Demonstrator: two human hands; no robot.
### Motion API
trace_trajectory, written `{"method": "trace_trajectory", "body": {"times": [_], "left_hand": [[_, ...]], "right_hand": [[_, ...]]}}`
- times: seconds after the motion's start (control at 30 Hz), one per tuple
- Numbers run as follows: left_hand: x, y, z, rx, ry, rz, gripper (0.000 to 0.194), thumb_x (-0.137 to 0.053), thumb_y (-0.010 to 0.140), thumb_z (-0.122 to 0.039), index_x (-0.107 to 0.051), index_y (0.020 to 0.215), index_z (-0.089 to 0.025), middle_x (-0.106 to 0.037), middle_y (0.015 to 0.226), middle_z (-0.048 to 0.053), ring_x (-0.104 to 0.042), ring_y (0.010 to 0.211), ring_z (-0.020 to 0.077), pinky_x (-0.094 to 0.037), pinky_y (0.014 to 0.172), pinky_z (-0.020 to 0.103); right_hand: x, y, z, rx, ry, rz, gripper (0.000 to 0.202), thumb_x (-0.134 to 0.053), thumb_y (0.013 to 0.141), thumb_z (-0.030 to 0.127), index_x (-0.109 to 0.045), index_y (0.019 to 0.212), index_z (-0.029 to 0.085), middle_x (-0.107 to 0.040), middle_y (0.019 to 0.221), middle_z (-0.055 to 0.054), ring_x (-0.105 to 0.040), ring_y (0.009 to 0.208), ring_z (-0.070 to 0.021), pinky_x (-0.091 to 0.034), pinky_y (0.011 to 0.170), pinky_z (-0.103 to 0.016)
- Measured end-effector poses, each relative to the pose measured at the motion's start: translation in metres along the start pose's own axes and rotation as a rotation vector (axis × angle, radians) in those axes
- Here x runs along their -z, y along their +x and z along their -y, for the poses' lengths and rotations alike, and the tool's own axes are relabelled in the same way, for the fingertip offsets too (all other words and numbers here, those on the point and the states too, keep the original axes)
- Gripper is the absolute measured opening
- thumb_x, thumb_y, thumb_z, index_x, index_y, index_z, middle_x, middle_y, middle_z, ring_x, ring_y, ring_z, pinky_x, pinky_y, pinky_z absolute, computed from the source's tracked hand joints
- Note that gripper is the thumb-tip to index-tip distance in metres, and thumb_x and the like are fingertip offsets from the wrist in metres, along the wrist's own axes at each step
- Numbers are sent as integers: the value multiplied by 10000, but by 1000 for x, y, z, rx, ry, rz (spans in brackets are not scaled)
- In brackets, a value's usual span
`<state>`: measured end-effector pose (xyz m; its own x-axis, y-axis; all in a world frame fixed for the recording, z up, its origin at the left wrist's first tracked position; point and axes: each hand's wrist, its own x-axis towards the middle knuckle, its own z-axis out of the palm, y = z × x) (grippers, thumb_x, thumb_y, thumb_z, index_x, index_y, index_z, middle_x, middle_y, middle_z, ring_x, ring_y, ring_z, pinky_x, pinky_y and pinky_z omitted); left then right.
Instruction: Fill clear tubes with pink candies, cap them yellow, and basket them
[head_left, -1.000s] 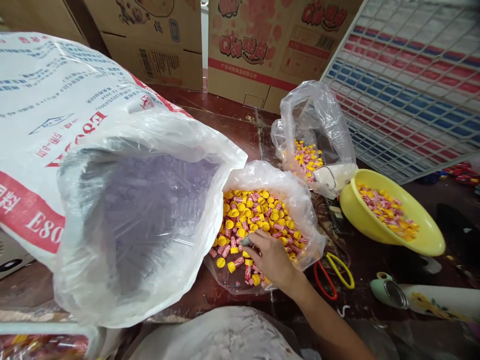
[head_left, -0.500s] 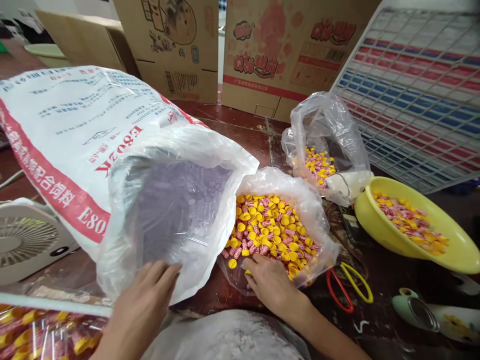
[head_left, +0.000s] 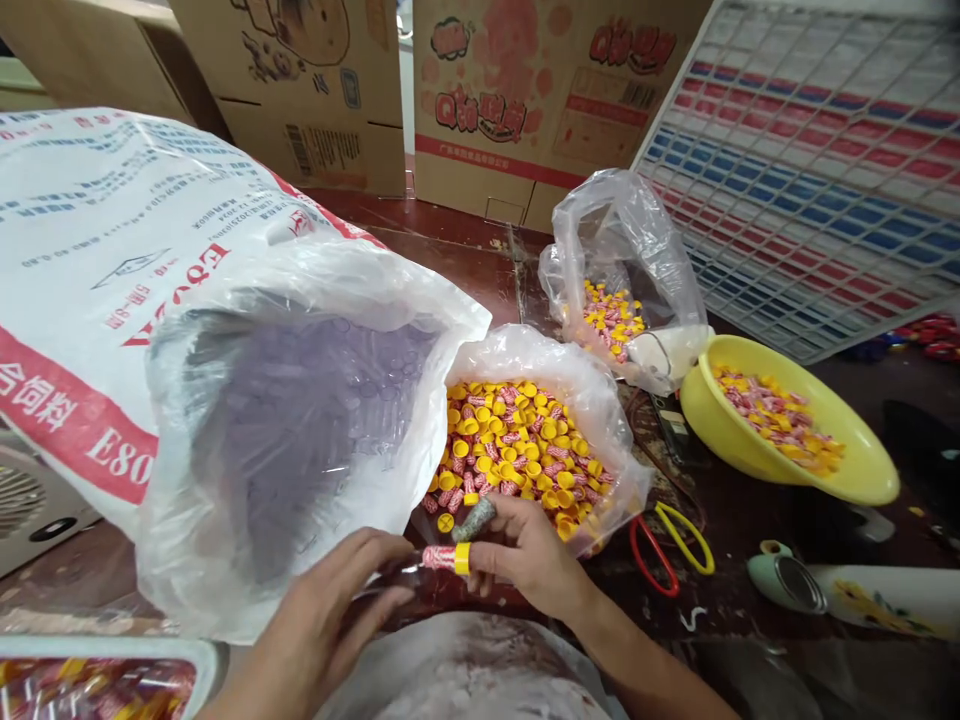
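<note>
My right hand (head_left: 529,558) pinches a small red-and-white striped piece with a yellow cap (head_left: 448,557) in front of the open clear bag of yellow-capped pieces (head_left: 517,440). A grey covering sits on its index fingertip. My left hand (head_left: 330,620) reaches in from the lower left and holds a clear plastic tube (head_left: 390,578) against the striped end of that piece. Both hands meet at the mouth of the big white sack (head_left: 112,260), whose clear liner (head_left: 300,420) holds many clear tubes.
A second clear bag of capped pieces (head_left: 615,300) and a yellow bowl (head_left: 862,480) of them lie to the right. Red and yellow scissors (head_left: 667,545), a pale green flowered cylinder (head_left: 840,590), a gridded board (head_left: 810,170), cardboard boxes (head_left: 510,100) and a fan (head_left: 30,510) surround the dark table (head_left: 465,250).
My right hand lifted a capped piece out of the bag. My left hand came off the sack's liner with a clear tube and joined it to the piece.
</note>
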<state>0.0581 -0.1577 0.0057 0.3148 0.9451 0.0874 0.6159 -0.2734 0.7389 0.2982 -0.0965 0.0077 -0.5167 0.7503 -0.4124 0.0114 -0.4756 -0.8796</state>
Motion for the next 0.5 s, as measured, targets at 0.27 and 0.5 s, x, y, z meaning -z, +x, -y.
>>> {"method": "trace_trajectory", "body": {"times": [0.27, 0.5], "left_hand": [[-36, -3, -20, 14, -226, -66, 132, -584, 997, -259, -639, 1113, -289, -711, 984, 0, -710, 888, 137, -551, 794, 183], [-27, -38, 6, 30, -65, -54, 180, -622, 973, -399, -659, 1121, -304, -743, 1000, -8, -730, 877, 146, -581, 751, 174]], "right_hand": [[0, 12, -19, -148, -142, 125, 455, -893, 663, 502, -588, 753, 177, -601, 552, 81, -462, 394, -51, -344, 379, -160], [14, 12, -1, -8, -441, 67, 311, -836, 770, 384, -597, 726, 189, -607, 625, 63, -530, 532, -96, -367, 493, -199]]}}
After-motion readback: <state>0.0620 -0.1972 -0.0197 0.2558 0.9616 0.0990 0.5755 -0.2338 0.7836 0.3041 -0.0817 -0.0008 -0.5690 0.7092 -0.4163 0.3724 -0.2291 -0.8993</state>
